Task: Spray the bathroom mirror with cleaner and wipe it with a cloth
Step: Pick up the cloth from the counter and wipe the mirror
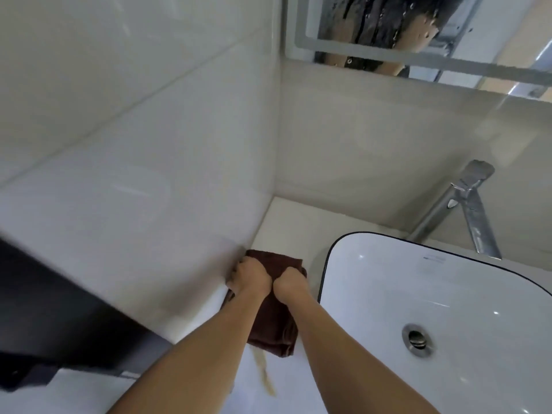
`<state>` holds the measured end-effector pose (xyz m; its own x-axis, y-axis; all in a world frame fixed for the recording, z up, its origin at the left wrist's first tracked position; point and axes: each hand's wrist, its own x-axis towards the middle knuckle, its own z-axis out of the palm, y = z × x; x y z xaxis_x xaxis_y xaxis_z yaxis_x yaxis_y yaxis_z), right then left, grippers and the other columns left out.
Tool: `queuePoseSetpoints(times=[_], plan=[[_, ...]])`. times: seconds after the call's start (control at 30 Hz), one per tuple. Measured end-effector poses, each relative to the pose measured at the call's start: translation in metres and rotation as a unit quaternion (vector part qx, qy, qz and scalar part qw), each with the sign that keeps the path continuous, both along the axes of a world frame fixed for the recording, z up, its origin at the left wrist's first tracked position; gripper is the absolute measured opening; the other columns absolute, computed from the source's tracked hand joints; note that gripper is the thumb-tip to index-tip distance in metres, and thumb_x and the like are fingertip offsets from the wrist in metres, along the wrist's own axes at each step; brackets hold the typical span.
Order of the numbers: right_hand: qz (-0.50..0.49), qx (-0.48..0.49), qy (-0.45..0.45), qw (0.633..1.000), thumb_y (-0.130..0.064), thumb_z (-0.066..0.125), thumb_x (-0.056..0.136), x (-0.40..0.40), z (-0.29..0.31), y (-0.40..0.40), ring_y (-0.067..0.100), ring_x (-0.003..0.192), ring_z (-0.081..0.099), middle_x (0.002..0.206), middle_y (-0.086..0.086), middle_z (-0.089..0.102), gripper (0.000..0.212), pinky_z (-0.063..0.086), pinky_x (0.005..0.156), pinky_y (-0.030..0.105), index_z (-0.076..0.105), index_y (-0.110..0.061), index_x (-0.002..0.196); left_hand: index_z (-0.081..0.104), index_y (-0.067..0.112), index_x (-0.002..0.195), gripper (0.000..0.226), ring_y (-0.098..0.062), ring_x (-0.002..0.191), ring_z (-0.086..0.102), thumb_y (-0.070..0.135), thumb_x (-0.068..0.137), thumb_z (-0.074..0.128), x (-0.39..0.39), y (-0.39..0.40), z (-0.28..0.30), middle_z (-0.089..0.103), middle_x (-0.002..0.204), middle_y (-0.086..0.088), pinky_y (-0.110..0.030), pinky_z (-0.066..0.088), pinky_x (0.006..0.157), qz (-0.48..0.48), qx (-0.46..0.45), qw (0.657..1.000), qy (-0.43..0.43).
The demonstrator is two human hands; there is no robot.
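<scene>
A dark brown folded cloth lies on the white counter between the tiled side wall and the basin. My left hand and my right hand both press down on its far end, fingers curled into the fabric, knuckles side by side. The mirror hangs high at the top right, its glass speckled with droplets and runs of liquid. No spray bottle is in sight.
A white basin with a dark rim and a metal drain sits to the right of the cloth. A chrome tap stands behind it. The tiled wall closes in on the left, with a dark object at lower left.
</scene>
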<state>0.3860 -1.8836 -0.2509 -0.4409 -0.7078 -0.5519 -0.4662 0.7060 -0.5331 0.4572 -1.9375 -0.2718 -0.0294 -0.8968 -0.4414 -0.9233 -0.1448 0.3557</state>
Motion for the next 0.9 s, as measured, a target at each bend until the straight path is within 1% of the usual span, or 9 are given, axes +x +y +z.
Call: queuePoseSetpoints(times=[0.2, 0.3, 0.4, 0.47, 0.57, 0.67, 0.73, 0.8, 0.9], plan=[[-0.029, 0.025, -0.027, 0.999, -0.021, 0.052, 0.101, -0.008, -0.007, -0.010, 0.034, 0.129, 0.056, 0.138, 0.018, 0.060, 0.035, 0.047, 0.106, 0.036, 0.063, -0.003, 0.129, 0.059, 0.014, 0.100, 0.023, -0.030, 0.103, 0.064, 0.019, 0.077, 0.060, 0.006, 0.001, 0.012, 0.066, 0.100, -0.007, -0.043, 0.052, 0.096, 0.033, 0.070, 0.996, 0.036], [-0.075, 0.026, -0.078, 0.994, -0.044, 0.058, 0.098, -0.006, -0.003, -0.010, 0.034, 0.131, 0.054, 0.137, 0.015, 0.060, 0.047, 0.046, 0.110, 0.042, 0.063, -0.008, 0.127, 0.063, 0.015, 0.099, 0.032, -0.029, 0.098, 0.065, 0.028, 0.070, 0.057, 0.010, 0.001, 0.015, 0.069, 0.100, -0.006, -0.044, 0.051, 0.095, 0.011, 0.083, 0.994, 0.069], [-0.133, -0.015, -0.149, 0.980, -0.040, 0.055, 0.097, -0.009, 0.008, -0.005, 0.033, 0.118, 0.059, 0.126, 0.010, 0.064, 0.026, 0.050, 0.105, 0.045, 0.062, -0.018, 0.109, 0.062, 0.016, 0.081, 0.024, -0.031, 0.096, 0.066, 0.031, 0.065, 0.052, 0.010, 0.003, 0.030, 0.071, 0.097, -0.011, -0.042, 0.054, 0.089, -0.031, 0.073, 0.989, 0.126], [-0.169, -0.034, -0.196, 0.965, -0.027, 0.045, 0.099, -0.014, 0.019, -0.004, 0.032, 0.114, 0.061, 0.125, 0.008, 0.064, 0.030, 0.051, 0.103, 0.048, 0.064, -0.019, 0.121, 0.066, 0.012, 0.086, 0.022, -0.031, 0.095, 0.067, 0.026, 0.070, 0.059, 0.006, 0.004, 0.055, 0.072, 0.097, -0.013, -0.040, 0.055, 0.085, -0.051, 0.047, 0.981, 0.180], [-0.219, -0.076, -0.265, 0.936, -0.028, 0.037, 0.103, -0.027, 0.050, -0.010, 0.029, 0.110, 0.062, 0.128, 0.012, 0.064, 0.035, 0.052, 0.101, 0.054, 0.059, -0.016, 0.128, 0.068, 0.010, 0.109, 0.032, -0.026, 0.107, 0.066, 0.013, 0.078, 0.067, -0.010, 0.003, 0.102, 0.071, 0.114, -0.007, -0.038, 0.052, 0.094, -0.065, -0.027, 0.967, 0.246], [-0.284, -0.142, -0.402, 0.859, -0.034, 0.037, 0.106, -0.043, 0.106, -0.014, 0.027, 0.102, 0.063, 0.112, 0.008, 0.067, 0.032, 0.054, 0.095, 0.051, 0.063, -0.016, 0.113, 0.065, 0.020, 0.109, 0.041, -0.025, 0.102, 0.067, 0.025, 0.069, 0.059, -0.039, 0.004, 0.166, 0.071, 0.111, -0.001, -0.041, 0.055, 0.088, -0.093, -0.149, 0.947, 0.268], [-0.282, -0.210, -0.492, 0.797, -0.038, 0.045, 0.103, -0.059, 0.148, -0.017, 0.025, 0.096, 0.063, 0.102, 0.006, 0.068, 0.032, 0.055, 0.082, 0.043, 0.065, -0.015, 0.113, 0.058, 0.021, 0.096, 0.025, -0.025, 0.090, 0.065, 0.020, 0.071, 0.059, -0.062, 0.011, 0.219, 0.069, 0.095, 0.001, -0.041, 0.056, 0.076, -0.126, -0.238, 0.935, 0.233], [-0.266, -0.294, -0.587, 0.706, -0.039, 0.047, 0.102, -0.074, 0.198, -0.016, 0.025, 0.099, 0.066, 0.101, 0.007, 0.072, 0.038, 0.054, 0.081, 0.039, 0.066, -0.013, 0.123, 0.050, 0.021, 0.086, 0.016, -0.023, 0.085, 0.062, 0.019, 0.078, 0.063, -0.084, 0.022, 0.270, 0.065, 0.090, 0.002, -0.036, 0.051, 0.068, -0.166, -0.309, 0.912, 0.212], [-0.237, -0.431, -0.647, 0.582, -0.040, 0.044, 0.101, -0.097, 0.273, 0.000, 0.015, 0.075, 0.073, 0.081, 0.004, 0.073, 0.040, 0.050, 0.091, 0.041, 0.075, -0.017, 0.091, 0.062, 0.024, 0.090, 0.019, -0.010, 0.082, 0.057, 0.039, 0.082, 0.070, -0.110, 0.042, 0.343, 0.065, 0.091, 0.011, -0.029, 0.041, 0.067, -0.245, -0.353, 0.869, 0.244]])
